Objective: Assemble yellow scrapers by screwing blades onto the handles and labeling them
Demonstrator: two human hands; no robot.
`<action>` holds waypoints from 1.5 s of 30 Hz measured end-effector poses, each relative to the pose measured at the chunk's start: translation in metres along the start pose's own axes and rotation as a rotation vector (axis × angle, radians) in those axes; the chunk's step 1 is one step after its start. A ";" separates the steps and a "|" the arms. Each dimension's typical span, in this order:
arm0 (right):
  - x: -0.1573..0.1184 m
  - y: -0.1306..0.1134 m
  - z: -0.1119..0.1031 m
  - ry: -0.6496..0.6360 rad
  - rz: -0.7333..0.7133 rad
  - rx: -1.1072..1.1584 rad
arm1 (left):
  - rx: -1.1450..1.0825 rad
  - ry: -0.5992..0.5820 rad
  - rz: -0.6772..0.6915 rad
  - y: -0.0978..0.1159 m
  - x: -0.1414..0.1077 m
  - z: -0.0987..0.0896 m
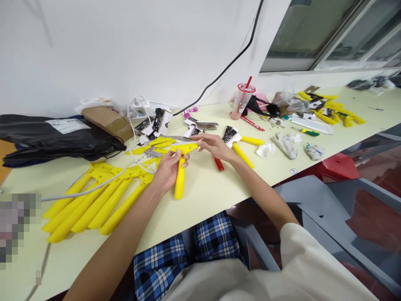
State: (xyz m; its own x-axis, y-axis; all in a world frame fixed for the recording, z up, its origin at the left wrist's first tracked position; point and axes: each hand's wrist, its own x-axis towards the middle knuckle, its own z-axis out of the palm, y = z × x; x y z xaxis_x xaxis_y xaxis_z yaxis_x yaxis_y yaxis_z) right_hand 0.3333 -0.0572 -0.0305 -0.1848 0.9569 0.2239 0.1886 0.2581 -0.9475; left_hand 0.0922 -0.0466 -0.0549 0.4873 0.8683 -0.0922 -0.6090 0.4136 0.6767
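A yellow T-shaped scraper point(179, 179) is between my hands over the near part of the table, its handle pointing down towards me. My left hand point(166, 172) is closed around it where the handle meets the wide head. The fingers of my right hand point(215, 146) pinch the right end of that head. To the left, several yellow scraper handles point(90, 200) lie side by side in a fanned pile. Behind my left hand are loose flat yellow pieces point(159, 143), grey metal pieces point(152, 153) and small screws.
A white cable point(100, 189) crosses the handle pile. Black-and-white printed cards point(231, 134), a red handle point(219, 164) and yellow handles point(243, 155) lie to the right. A drink cup point(242, 102) stands behind. A screwdriver point(308, 132) and crumpled wrapping point(286, 144) lie farther right.
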 end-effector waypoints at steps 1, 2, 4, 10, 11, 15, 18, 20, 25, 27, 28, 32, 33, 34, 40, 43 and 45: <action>-0.006 -0.004 -0.005 0.037 -0.011 -0.141 | -0.011 0.013 0.011 0.000 0.001 0.000; -0.015 -0.007 -0.010 0.090 -0.005 -0.295 | -0.020 0.030 0.022 0.000 0.001 0.000; -0.038 -0.009 -0.016 0.174 0.059 -0.613 | -0.032 0.064 0.040 0.000 0.003 -0.001; -0.093 0.002 -0.010 0.106 0.294 -0.965 | -0.083 0.119 0.049 -0.005 0.007 -0.004; -0.095 0.000 -0.011 0.116 0.279 -0.972 | -0.094 0.118 0.050 -0.005 0.008 -0.005; -0.089 -0.031 -0.023 0.270 0.111 -1.001 | -0.124 0.108 0.063 -0.006 0.009 -0.007; -0.078 -0.075 -0.035 0.449 -0.099 -0.967 | -0.123 0.131 0.059 -0.006 0.010 -0.009; -0.064 -0.106 -0.037 0.537 -0.242 -0.859 | -0.122 0.163 0.051 -0.008 0.011 -0.010; -0.007 -0.169 -0.018 0.463 -0.525 -0.613 | -0.126 0.206 0.033 -0.013 0.011 -0.010; 0.017 -0.182 -0.005 0.318 -0.535 -0.490 | -0.126 0.210 0.040 -0.015 0.011 -0.011; 0.028 -0.185 0.001 0.255 -0.529 -0.441 | -0.130 0.219 0.044 -0.015 0.011 -0.012; 0.058 -0.186 0.012 0.132 -0.480 -0.362 | -0.136 0.260 0.051 -0.016 0.014 -0.016; 0.062 -0.184 0.010 0.130 -0.480 -0.359 | -0.133 0.270 0.054 -0.016 0.015 -0.017; 0.066 -0.182 0.008 0.132 -0.489 -0.358 | -0.130 0.280 0.060 -0.016 0.016 -0.018; 0.077 -0.166 -0.017 0.112 -0.517 -0.396 | -0.089 0.300 0.039 -0.013 0.014 -0.015; 0.081 -0.160 -0.022 0.062 -0.500 -0.432 | -0.059 0.273 0.005 -0.011 0.010 -0.010; 0.084 -0.156 -0.021 0.048 -0.511 -0.444 | -0.044 0.265 -0.003 -0.010 0.008 -0.007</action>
State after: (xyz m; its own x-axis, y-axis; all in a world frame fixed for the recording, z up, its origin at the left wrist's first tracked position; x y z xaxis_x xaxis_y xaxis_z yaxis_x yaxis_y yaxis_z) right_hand 0.3086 -0.0142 0.1411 -0.3147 0.7022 0.6386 0.4691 0.6999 -0.5386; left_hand 0.0976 -0.0424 -0.0677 0.3115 0.9061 -0.2863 -0.6375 0.4227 0.6441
